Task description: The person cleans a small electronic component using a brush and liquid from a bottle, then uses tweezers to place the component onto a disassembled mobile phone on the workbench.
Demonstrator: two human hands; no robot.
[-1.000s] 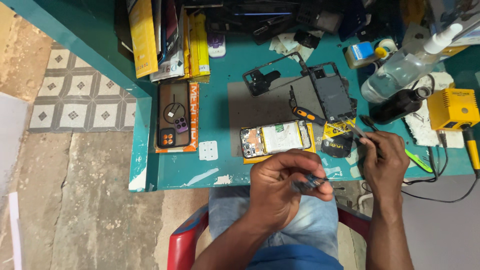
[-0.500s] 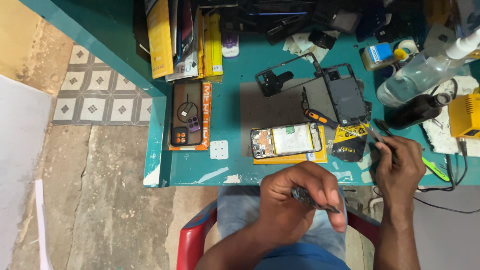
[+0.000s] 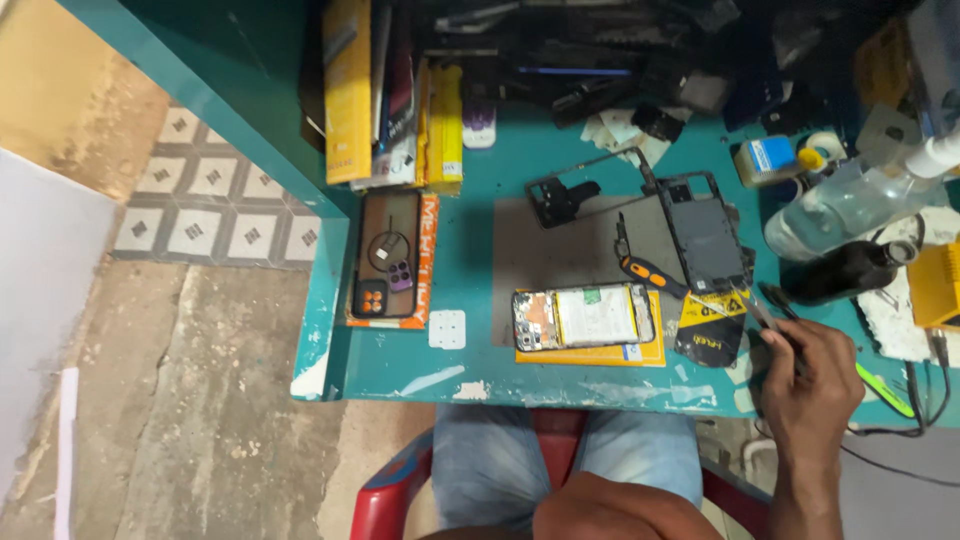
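One slip of the tweezers (image 3: 752, 305) my right hand (image 3: 808, 385) is pinching risks scratching the opened phone (image 3: 585, 318) nearby.

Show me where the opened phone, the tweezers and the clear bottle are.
opened phone (image 3: 585, 318): head view, on its exposed middle part.
tweezers (image 3: 752, 305): head view, on the thin metal tips above the right hand (image 3: 808, 385).
clear bottle (image 3: 845, 205): head view, on its body.
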